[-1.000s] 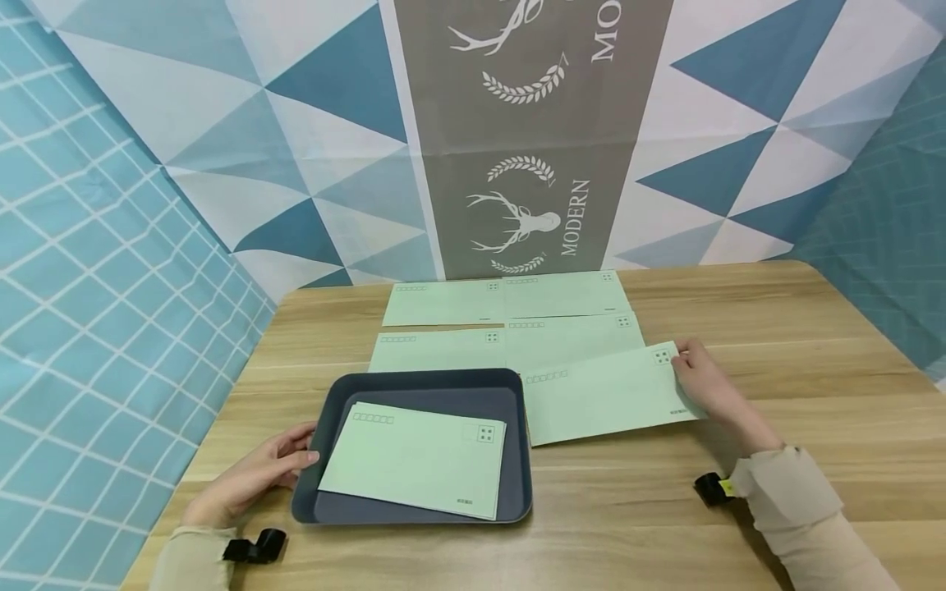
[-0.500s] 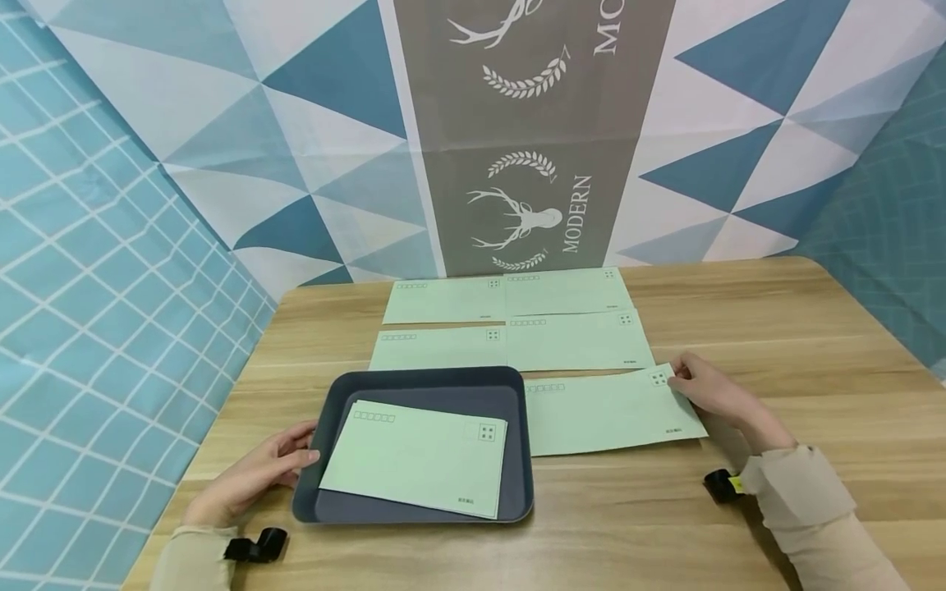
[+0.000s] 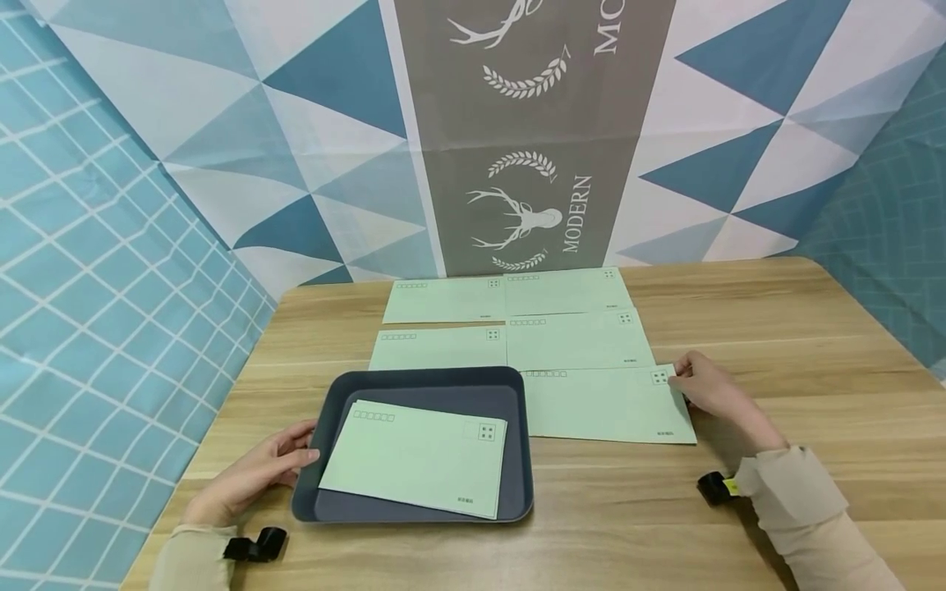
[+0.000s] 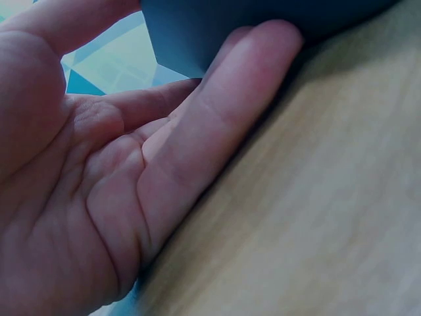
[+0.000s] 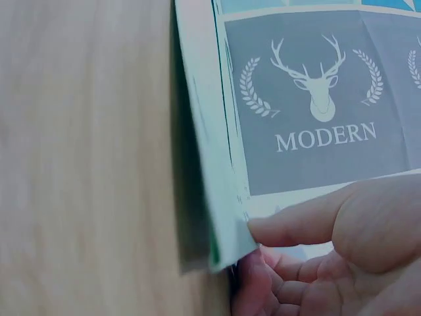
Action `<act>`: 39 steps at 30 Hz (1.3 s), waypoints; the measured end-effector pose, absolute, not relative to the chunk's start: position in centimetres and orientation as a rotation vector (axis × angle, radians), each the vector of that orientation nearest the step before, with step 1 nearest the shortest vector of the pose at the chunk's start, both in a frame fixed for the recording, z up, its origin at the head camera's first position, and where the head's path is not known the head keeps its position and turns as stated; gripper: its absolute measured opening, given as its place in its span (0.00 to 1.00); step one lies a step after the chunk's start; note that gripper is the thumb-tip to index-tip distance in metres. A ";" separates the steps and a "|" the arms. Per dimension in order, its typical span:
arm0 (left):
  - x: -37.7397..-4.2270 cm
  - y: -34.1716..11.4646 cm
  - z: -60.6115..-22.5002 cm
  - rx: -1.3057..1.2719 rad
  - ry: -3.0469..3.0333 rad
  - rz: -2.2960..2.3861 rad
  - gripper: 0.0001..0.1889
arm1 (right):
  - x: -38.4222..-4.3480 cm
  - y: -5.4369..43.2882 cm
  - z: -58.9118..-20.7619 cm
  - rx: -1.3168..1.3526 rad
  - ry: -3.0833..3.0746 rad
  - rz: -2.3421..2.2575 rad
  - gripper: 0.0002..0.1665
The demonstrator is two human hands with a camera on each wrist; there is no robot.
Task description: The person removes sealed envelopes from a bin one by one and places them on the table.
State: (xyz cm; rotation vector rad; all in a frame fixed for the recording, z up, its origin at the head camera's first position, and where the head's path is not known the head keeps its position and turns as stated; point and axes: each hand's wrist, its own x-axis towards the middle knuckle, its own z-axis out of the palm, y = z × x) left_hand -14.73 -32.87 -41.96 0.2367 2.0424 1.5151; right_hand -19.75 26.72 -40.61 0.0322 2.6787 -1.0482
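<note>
In the head view my left hand (image 3: 254, 474) grips the left end of a dark grey tray (image 3: 432, 387), thumb at the rim. The left wrist view shows its fingers (image 4: 223, 99) against the tray's underside. Inside the tray lies a slightly fanned stack of pale green envelopes (image 3: 417, 460). My right hand (image 3: 713, 392) pinches the right edge of one pale green envelope (image 3: 602, 404), whose left end passes behind the tray's right side. In the right wrist view, that envelope (image 5: 214, 164) is seen edge-on, its near corner between thumb and finger, slightly off the wood.
More envelopes lie in rows toward the back: two at the wall, a left one (image 3: 443, 349) partly hidden by the tray, and a right one (image 3: 576, 341). A patterned cloth backdrop (image 3: 517, 164) rises behind the wooden table (image 3: 783, 328); blue checked cloth (image 3: 111, 287) hangs at left.
My right hand has brought the envelope down and toward me, then straightened it below the second row, uncovering the right envelope there. My left hand and the tray stay in place.
</note>
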 end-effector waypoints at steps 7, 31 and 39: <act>-14.8 -32.9 -42.0 0.208 2.045 1.504 0.34 | -20.0 26.8 -40.8 0.045 2.745 -1.006 0.14; -14.8 -32.9 -42.0 0.226 2.034 1.526 0.35 | -20.3 26.9 -41.1 0.116 2.757 -1.025 0.15; -14.8 -32.8 -42.2 0.234 2.041 1.543 0.35 | -20.1 26.9 -41.2 0.127 2.739 -1.023 0.16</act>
